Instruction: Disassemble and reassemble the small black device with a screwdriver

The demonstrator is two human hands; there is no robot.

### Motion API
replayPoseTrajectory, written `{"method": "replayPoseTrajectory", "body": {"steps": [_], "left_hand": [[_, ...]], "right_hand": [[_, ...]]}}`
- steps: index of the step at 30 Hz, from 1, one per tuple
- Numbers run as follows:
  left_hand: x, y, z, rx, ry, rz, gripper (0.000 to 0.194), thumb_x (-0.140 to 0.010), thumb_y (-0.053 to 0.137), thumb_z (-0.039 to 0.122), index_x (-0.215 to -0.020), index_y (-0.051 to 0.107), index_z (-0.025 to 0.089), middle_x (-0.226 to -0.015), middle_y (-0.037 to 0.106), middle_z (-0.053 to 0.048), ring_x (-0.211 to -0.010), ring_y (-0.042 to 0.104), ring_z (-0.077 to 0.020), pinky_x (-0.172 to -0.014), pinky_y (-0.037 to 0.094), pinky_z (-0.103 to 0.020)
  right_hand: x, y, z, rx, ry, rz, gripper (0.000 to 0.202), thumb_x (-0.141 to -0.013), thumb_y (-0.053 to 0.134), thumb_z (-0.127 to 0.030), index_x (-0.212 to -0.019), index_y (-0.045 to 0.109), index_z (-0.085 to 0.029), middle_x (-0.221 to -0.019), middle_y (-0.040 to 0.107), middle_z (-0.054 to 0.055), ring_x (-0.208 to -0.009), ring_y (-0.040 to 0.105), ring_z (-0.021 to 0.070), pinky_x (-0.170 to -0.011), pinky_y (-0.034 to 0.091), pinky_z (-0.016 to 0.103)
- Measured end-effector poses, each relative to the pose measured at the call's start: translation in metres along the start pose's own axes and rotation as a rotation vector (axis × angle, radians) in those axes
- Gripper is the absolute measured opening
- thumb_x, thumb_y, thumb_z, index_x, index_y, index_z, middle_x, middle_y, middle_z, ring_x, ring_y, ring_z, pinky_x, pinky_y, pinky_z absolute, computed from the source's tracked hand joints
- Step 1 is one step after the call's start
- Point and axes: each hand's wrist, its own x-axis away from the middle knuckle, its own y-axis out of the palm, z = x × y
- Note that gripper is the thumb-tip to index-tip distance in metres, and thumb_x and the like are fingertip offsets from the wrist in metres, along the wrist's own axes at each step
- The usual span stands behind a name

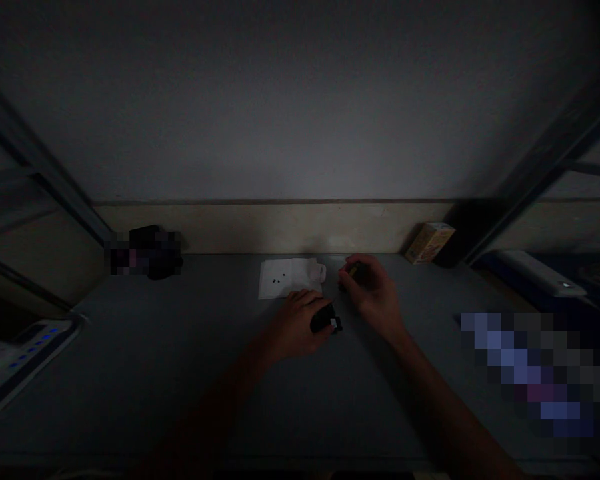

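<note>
My left hand [303,327] is closed round a small black device [323,320] with a pale patch at its right end. It rests low over the table, just in front of a white paper sheet [275,283]. To its right, my right hand [375,290] is raised slightly, fingers curled in a pinch on a small black-and-yellow object [354,270], whose kind the dim light does not show. Several tiny black pieces, like screws [279,281], lie on the paper. A small whitish item with a loop [320,273] sits at the paper's right edge.
The grey table [180,373] meets a wall at the back. A yellowish carton [429,243] stands at the back right, a dark bundle [165,263] at the back left. A white power strip or device [35,353] lies at the left; a pixelated area covers the right side.
</note>
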Motion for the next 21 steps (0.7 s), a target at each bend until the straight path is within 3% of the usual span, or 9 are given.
{"method": "replayPoseTrajectory", "body": {"steps": [21], "left_hand": [[0.0003,0.0021,-0.0004,-0.016,-0.001,0.002,0.038,-0.093,0.069,0.034,-0.129,0.062,0.024,-0.132,0.066,-0.007,-0.124,0.058,-0.0277,-0.113,0.043,-0.046]], "right_hand": [[0.0035,0.0030,0.0018,-0.011,-0.017,-0.049,0.020,-0.091,0.073,-0.034,-0.108,0.064,-0.027,-0.094,0.067,0.003,-0.079,0.066,0.0185,-0.075,0.058,0.035]]}}
